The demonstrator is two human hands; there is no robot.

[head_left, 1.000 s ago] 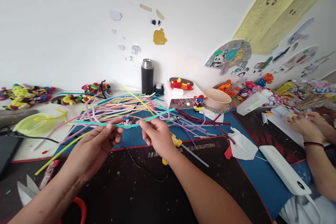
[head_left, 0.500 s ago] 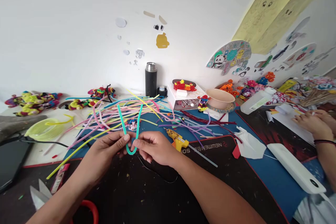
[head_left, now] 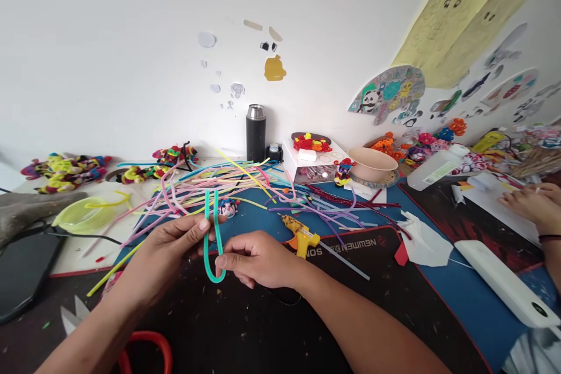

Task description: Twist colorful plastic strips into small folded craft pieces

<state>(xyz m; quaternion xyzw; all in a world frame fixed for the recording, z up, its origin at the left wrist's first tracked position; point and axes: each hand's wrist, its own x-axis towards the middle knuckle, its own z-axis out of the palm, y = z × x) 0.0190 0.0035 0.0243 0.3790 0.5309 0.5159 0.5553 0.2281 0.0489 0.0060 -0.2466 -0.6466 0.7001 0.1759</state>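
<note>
A teal pipe cleaner (head_left: 207, 251), bent into a narrow U with its curve at the bottom, is held upright between my hands. My left hand (head_left: 177, 245) pinches its left leg near mid-height. Lower down, my right hand (head_left: 254, 257) pinches the right side just above the bend. Behind them lies a heap of pink, yellow, blue and purple pipe cleaners (head_left: 236, 178). A small doll's head (head_left: 227, 208) rests just beyond the pipe cleaner. Red-handled scissors (head_left: 153, 339) lie partly under my left forearm.
A yellow glue gun (head_left: 302, 236) lies right of my hands. Farther back stand a black flask (head_left: 256, 134), a white box (head_left: 313, 158) and a beige bowl (head_left: 372, 165). At right are a white power strip (head_left: 504, 283) and another person's hands (head_left: 532, 201).
The pipe cleaner's two legs have come closer together, narrowing the U. My right hand has slid down toward the bend. The view has shifted slightly left.
</note>
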